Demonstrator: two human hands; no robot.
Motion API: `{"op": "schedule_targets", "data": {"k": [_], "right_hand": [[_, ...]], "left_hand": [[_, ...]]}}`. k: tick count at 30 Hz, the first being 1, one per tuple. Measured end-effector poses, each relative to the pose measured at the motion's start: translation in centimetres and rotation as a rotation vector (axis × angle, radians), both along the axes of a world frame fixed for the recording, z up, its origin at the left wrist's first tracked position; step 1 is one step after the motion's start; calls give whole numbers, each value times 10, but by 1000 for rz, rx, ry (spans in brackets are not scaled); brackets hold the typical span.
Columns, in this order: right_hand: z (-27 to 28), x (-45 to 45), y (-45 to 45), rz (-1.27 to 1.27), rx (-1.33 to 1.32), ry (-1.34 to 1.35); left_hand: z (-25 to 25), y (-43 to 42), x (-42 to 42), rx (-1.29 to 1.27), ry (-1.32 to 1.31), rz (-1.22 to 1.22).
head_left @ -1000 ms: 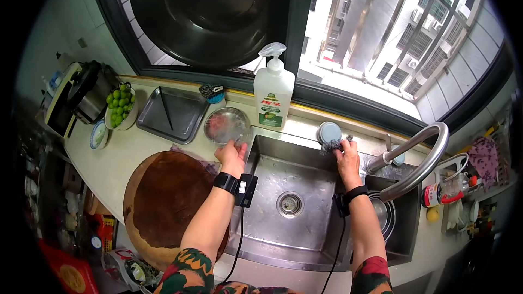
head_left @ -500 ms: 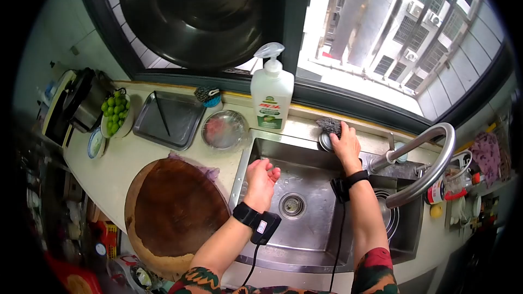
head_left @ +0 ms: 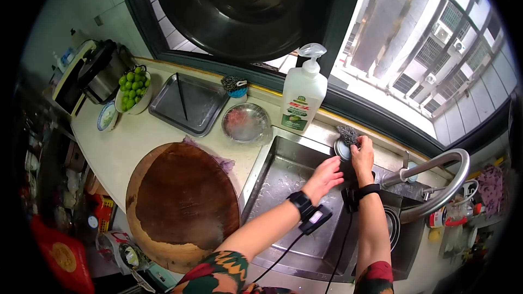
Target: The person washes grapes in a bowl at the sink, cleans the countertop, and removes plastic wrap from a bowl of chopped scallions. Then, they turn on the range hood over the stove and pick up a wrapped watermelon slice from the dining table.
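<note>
My right hand (head_left: pixel 363 159) is at the sink's back rim, its fingers closed at the edge of a dark grey mesh scrubber (head_left: pixel 347 134). Just below the scrubber, a small round lid-like piece (head_left: pixel 342 150) with a pale face stands tilted, partly behind my fingers. My left hand (head_left: pixel 324 178) hovers over the sink basin (head_left: pixel 286 171), fingers stretched toward that round piece and holding nothing. Both wrists wear black straps with small boxes and cables.
A white pump bottle (head_left: pixel 303 95) stands behind the sink, left of my hands. The curved faucet (head_left: pixel 463 171) arches at the right. On the left are a round chopping block (head_left: pixel 182 201), a covered bowl (head_left: pixel 246 122), a metal tray (head_left: pixel 188 106) and green fruit (head_left: pixel 132 90).
My left hand has moved right and up, close to my right hand and the round piece. My right hand stays by the scrubber. The view has shifted and tilted.
</note>
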State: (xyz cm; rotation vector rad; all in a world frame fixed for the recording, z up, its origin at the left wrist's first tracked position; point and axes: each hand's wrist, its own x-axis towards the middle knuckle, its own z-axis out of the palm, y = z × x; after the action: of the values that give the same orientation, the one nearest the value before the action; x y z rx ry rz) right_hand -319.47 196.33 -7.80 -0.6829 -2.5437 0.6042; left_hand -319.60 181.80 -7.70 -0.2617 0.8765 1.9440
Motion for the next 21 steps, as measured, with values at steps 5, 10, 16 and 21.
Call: {"op": "schedule_targets", "data": {"k": [5,10,16,21], "right_hand": [[7,2,5,38,-116,73],[21,2,1,24,-11,4],[10,0,-1,110,-4,49],[8,0,7,103,23,-27]], "left_hand": [[-22,38,-17,107,-35,52],[-16,43,-24,62,-30,163],[-36,54,-21,281,11,286],[-22,46,-18,137,26,232]]}}
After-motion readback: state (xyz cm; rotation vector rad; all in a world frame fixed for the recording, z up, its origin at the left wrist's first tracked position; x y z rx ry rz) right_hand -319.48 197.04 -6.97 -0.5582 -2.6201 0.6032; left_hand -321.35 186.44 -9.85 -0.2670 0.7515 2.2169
